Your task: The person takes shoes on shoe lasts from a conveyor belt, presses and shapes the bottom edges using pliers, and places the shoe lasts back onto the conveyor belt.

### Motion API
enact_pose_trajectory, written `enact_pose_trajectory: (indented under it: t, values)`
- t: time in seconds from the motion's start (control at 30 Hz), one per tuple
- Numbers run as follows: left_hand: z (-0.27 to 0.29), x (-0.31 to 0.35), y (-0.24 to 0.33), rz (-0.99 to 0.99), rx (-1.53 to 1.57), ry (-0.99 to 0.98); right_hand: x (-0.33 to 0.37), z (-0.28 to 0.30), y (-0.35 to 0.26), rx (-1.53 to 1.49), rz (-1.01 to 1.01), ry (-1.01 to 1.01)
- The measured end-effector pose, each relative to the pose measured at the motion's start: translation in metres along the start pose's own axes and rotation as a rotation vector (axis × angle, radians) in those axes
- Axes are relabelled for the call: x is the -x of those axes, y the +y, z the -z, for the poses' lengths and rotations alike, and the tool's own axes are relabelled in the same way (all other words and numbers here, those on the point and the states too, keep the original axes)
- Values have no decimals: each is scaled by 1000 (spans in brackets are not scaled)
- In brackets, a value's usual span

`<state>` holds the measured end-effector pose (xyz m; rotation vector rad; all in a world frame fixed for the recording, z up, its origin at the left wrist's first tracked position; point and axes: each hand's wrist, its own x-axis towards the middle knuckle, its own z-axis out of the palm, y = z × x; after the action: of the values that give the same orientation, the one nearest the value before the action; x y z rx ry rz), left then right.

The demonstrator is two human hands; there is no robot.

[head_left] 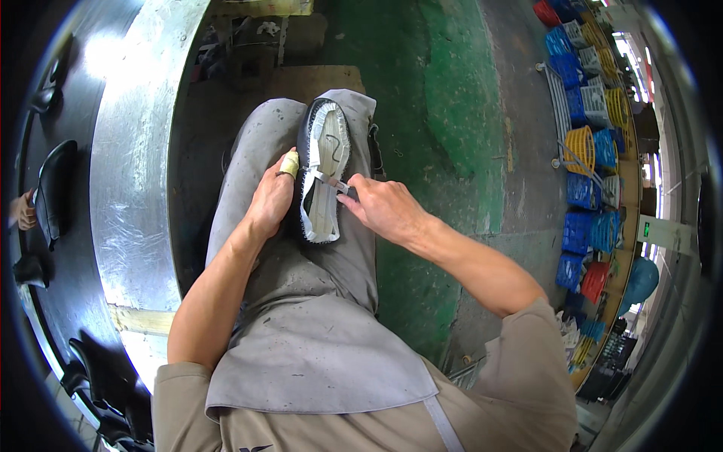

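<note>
A black shoe upper (303, 139) lies across my lap with its underside up. White, jagged lining edges frame a pale insole (330, 154) that has a dark curved mark on it. My left hand (273, 197) grips the shoe's left side; pale yellow tape wraps one of its digits, and some fingers are hidden beneath. Pinched in my right hand (388, 209) is a small flat metal tool (330, 181), its tip against the lining edge near the middle of the shoe. The tool's exact kind is unclear. A grey apron (316, 361) covers my lap below the shoe.
At left, a metal-topped bench (135, 151) runs beside a dark conveyor belt (83, 203) carrying black shoe parts (59, 188). Another person's hand (25, 212) touches one. Blue baskets (578, 230) and other coloured ones line the right side, near a metal rack (556, 105).
</note>
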<state>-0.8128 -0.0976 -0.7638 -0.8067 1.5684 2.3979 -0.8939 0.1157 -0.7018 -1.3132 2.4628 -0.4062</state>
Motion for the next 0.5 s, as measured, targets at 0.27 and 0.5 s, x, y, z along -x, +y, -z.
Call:
enact_pose_trajectory:
  t: [0.27, 0.5]
  values:
    - [13, 8, 16, 87, 312, -256, 3, -19, 3, -119, -29, 161]
    - [4, 0, 24, 8, -74, -303, 17, -33, -13, -252, -177, 250]
